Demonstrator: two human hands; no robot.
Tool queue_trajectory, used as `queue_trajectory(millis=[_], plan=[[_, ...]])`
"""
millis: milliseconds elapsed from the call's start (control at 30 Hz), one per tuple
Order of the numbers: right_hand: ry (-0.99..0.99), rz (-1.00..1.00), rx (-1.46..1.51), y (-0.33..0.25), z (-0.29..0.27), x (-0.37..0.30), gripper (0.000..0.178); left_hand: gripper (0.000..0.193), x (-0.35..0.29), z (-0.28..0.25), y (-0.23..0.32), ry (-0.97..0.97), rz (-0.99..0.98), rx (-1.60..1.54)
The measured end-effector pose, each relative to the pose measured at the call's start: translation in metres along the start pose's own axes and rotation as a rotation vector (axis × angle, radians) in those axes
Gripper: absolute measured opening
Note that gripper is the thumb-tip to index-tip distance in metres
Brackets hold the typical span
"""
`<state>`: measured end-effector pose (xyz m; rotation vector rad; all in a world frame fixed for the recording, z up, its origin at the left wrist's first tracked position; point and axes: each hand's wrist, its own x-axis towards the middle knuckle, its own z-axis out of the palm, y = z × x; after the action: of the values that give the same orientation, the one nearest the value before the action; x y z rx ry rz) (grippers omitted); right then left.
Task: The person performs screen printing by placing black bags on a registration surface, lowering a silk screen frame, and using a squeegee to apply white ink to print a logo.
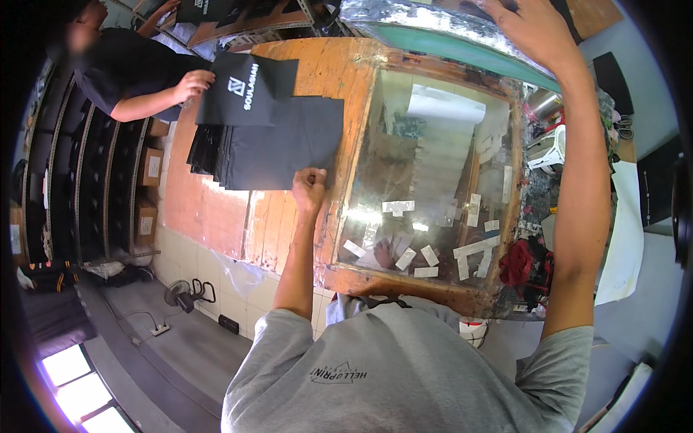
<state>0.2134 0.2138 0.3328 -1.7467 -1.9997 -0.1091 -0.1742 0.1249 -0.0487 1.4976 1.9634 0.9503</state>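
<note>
My left hand (309, 189) is closed in a pinch on the near right corner of a plain black sheet (289, 141), which lies on a fanned stack of black sheets (209, 155). Whether these are flat bags or single sheets, I cannot tell. Up at the top edge, my right hand (530, 29) grips a raised screen-printing frame (462, 45) with green mesh; some of its fingers are cut off by the picture's edge. Across the stack, a co-worker's hand (195, 85) holds a black sheet with a white print (249, 90) over the plain one.
A glass panel (404, 169) with white tape pieces is set in the wooden table (216, 216) to the right of the stack. Tins, a white container (546, 150) and a red cloth (525, 263) crowd its right side. Shelves (83, 166) stand left; a small fan (180, 294) is on the floor.
</note>
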Motion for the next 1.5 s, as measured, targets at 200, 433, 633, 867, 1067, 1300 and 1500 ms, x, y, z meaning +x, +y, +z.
queue_trajectory(millis=[200, 433, 633, 867, 1067, 1300, 1500], plan=[[-0.061, 0.006, 0.041, 0.005, -0.005, 0.004, 0.041, 0.028, -0.039, 0.045, 0.074, -0.356, 0.200, 0.339], [-0.158, 0.002, 0.114, 0.021, -0.005, 0.003, 0.044, 0.052, -0.093, 0.171, 0.137, -0.483, 0.802, 0.421], [-0.087, -0.111, 0.090, 0.037, 0.005, 0.006, 0.041, 0.053, -0.107, 0.204, 0.172, -0.663, 0.962, 0.400], [-0.107, -0.117, 0.197, 0.042, -0.011, -0.010, 0.039, 0.063, -0.107, 0.195, 0.168, -0.531, 0.833, 0.371], [-0.135, -0.116, 0.253, 0.043, -0.019, -0.011, 0.038, 0.068, -0.123, 0.181, 0.156, -0.525, 0.766, 0.499], [-0.182, -0.002, 0.284, 0.025, -0.030, -0.024, 0.040, 0.064, -0.127, 0.179, 0.154, -0.497, 0.770, 0.487], [-0.333, 0.078, 0.250, 0.019, -0.032, -0.010, 0.042, 0.063, -0.125, 0.188, 0.157, -0.447, 0.727, 0.500]])
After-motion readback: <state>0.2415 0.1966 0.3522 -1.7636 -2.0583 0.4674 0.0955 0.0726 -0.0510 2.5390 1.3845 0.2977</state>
